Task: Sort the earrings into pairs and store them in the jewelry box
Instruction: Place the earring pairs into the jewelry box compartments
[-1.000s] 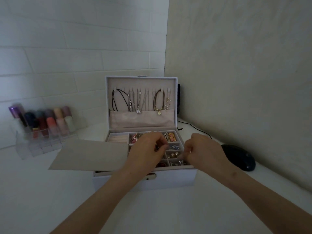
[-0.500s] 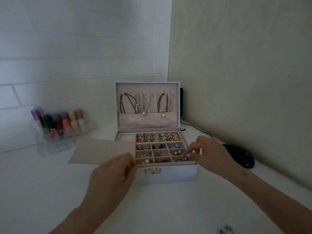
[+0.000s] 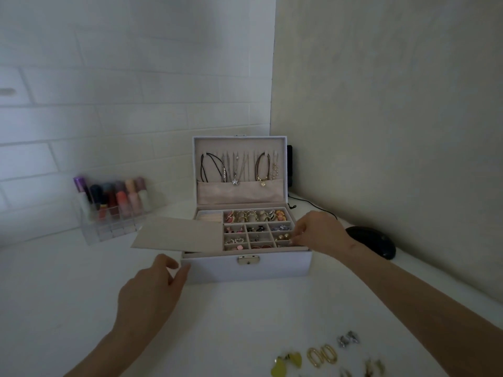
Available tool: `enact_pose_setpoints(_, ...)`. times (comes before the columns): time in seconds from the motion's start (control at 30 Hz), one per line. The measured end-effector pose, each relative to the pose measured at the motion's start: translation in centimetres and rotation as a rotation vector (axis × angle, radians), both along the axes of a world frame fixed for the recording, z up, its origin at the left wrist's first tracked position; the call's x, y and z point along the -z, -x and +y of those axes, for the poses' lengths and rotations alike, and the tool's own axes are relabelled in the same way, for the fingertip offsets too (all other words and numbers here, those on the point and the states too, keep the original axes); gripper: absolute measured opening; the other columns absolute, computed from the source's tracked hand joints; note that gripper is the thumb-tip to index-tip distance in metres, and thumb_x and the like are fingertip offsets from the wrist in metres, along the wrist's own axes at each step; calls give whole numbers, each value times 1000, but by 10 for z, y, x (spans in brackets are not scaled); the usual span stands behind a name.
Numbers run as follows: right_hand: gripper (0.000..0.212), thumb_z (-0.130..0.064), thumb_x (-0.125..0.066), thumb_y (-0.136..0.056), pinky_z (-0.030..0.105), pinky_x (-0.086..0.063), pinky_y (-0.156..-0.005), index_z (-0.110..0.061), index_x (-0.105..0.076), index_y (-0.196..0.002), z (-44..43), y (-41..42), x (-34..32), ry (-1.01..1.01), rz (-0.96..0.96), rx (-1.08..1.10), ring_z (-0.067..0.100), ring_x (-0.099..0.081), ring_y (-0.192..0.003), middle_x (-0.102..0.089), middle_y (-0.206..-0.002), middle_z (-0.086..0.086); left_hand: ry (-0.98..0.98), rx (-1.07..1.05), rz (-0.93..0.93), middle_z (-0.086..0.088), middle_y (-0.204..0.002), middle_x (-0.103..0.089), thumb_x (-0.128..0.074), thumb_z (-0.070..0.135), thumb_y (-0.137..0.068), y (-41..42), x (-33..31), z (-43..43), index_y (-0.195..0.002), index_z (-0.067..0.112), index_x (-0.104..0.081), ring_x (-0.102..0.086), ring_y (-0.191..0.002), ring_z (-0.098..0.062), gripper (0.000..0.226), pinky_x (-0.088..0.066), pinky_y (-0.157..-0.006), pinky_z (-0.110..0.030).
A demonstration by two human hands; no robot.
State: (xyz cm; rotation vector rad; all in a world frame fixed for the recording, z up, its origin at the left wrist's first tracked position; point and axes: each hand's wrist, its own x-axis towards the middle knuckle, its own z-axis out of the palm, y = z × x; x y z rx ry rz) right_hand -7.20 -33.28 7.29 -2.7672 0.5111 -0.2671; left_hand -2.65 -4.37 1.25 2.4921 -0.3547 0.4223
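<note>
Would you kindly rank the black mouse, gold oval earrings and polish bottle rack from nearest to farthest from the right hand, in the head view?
1. The black mouse, just right of the right hand.
2. The gold oval earrings, on the near table.
3. The polish bottle rack, far left.

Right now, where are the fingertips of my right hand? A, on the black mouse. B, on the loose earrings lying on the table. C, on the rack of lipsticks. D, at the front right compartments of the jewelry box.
D: the right hand reaches in from the right, and its fingertips sit at the front right compartments of the open jewelry box.
</note>
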Motion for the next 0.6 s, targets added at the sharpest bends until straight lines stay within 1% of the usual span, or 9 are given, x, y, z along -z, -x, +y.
enact_pose_setpoints(0.07,16,-28,-74,-75,24,-42,-65,-14,-73,-82,-1,-1,0,-104,-25,35,17,-60,-75,-67,-80,4,55,0,16,9,-69,-63,-42,47,-91,-4,1,-1,-112,19,-50,-59,-74,-18,37,-39,-63,-30)
enact_pose_setpoints(0.1,15,-26,-75,-75,24,-41,-64,-12,-73,-79,-2,-1,1,-163,-50,48,16,-58,-71,-65,-75,4,74,5,18,9,-69,-63,-42,46,-92,-4,2,-3,-118,17,-48,-57,-72,-17,40,-38,-61,-29)
enact_pose_setpoints(0.17,15,-25,-76,-74,25,-43,-65,-11,-74,-80,-2,-1,3,-244,-102,81,16,-58,-71,-64,-73,4,96,21,3,8,-69,-62,-41,44,-93,-4,2,-6,-126,16,-42,-55,-65,-13,43,-35,-54,-27)
enact_pose_setpoints(0.23,17,-28,-76,-73,28,-47,-69,-13,-74,-82,-2,1,8,-246,-101,110,18,-62,-77,-65,-76,3,108,35,-16,7,-69,-61,-41,43,-93,-2,3,-9,-129,16,-39,-54,-62,-9,45,-34,-50,-24)
enact_pose_setpoints(0.33,19,-31,-71,-77,27,-45,-72,-15,-72,-88,2,4,10,-72,-43,126,19,-63,-89,-67,-93,3,109,41,-28,6,-68,-61,-42,41,-93,0,2,-14,-131,16,-38,-53,-58,-7,46,-35,-48,-24)
enact_pose_setpoints(0.43,17,-22,-61,-83,25,-41,-71,-14,-69,-96,9,2,1,162,1,94,22,-62,-95,-63,-105,4,91,47,-23,5,-67,-60,-44,39,-93,0,0,-16,-131,16,-37,-52,-56,-5,45,-34,-47,-23)
enact_pose_setpoints(0.5,18,-18,-57,-85,26,-38,-70,-12,-64,-101,14,-1,-6,266,69,46,24,-61,-98,-62,-108,6,97,51,-23,6,-68,-60,-44,39,-93,-2,0,-16,-131,16,-37,-53,-58,-6,44,-34,-48,-23)
enact_pose_setpoints(0.57,15,-15,-55,-85,27,-37,-69,-11,-61,-98,17,-5,-11,315,111,2,25,-60,-98,-62,-105,7,115,48,-34,6,-68,-61,-44,39,-93,-3,1,-16,-129,18,-38,-54,-59,-7,42,-35,-49,-24)
enact_pose_setpoints(0.6,11,-16,-56,-85,27,-38,-68,-12,-60,-94,16,-6,-13,306,114,-2,24,-60,-94,-61,-101,7,115,47,-33,6,-69,-61,-43,39,-93,-4,1,-15,-128,19,-39,-54,-60,-7,40,-36,-50,-24)
